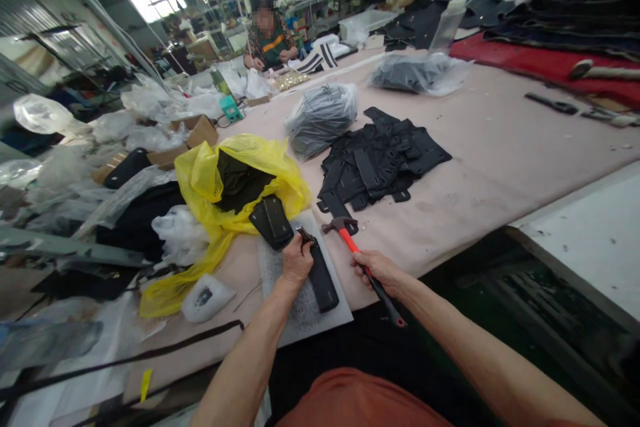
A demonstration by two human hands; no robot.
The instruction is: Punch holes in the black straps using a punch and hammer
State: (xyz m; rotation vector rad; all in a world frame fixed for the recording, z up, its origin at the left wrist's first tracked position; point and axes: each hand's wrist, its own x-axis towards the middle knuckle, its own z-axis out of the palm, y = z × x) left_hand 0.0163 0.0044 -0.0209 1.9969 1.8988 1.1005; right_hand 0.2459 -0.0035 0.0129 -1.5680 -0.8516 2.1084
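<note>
My left hand (pixel 297 260) is closed round a small metal punch (pixel 304 234), held over the upper end of a black strip (pixel 324 282). That strip lies on a pale board (pixel 296 310) at the table's front edge. In my right hand (pixel 374 269) is a hammer (pixel 349 239) with a red and black handle, its head up and to the left, just right of the board. Several dark pieces (pixel 273 221) rest at the board's upper left, beside an open yellow bag (pixel 294 177). A pile of black pieces (pixel 385 157) spreads beyond the hammer.
Grey plastic-wrapped bundles (pixel 323 119) stand farther back on the table (pixel 493 140). Clear bags and a cardboard box (pixel 201 131) crowd the left. Dark fabric lies on red cloth (pixel 520 57) at the right. A person (pixel 270 40) sits across the table, another stands behind.
</note>
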